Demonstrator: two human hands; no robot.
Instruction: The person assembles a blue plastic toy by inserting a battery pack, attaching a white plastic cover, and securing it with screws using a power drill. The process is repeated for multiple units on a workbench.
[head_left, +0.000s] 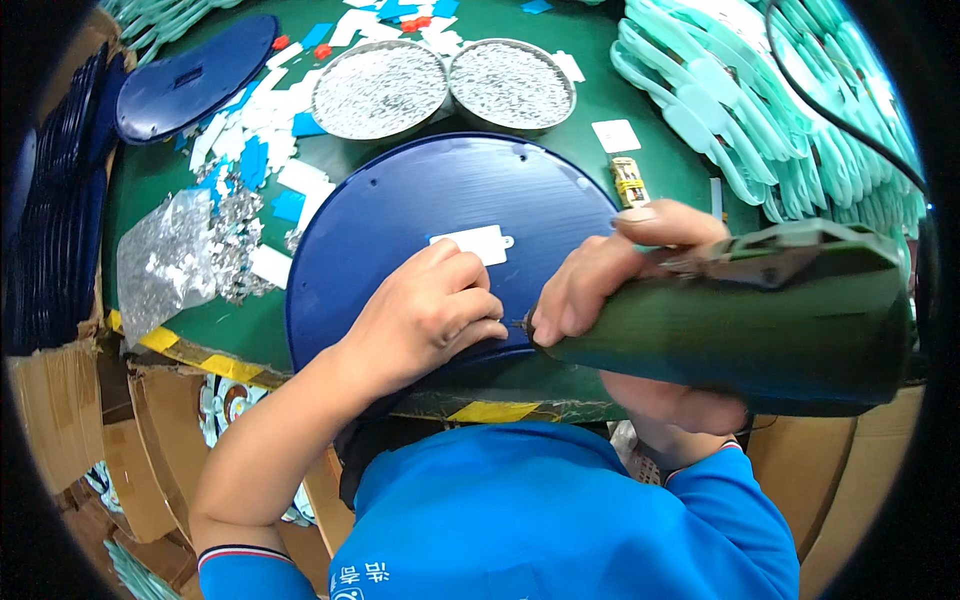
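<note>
A dark blue rounded plastic panel (400, 215) lies in front of me on the table, with small holes near its edge. On its middle rests a white plastic piece (484, 244) with a small looped tab. My right hand (610, 270) is wrapped round a dark green power screwdriver (740, 335), its tip pointing left, low over the panel's near part. My left hand (430, 305) is closed in a pinch right at that tip. What its fingertips hold, if anything, is too small to make out.
Two round tins (380, 92) of small metal screws stand behind the panel. White and blue plastic pieces and a clear bag (165, 260) of metal parts lie left. Dark blue panels (60, 200) are stacked far left. Mint-green plastic frames (720, 120) pile up right, beneath a black cable (850, 125).
</note>
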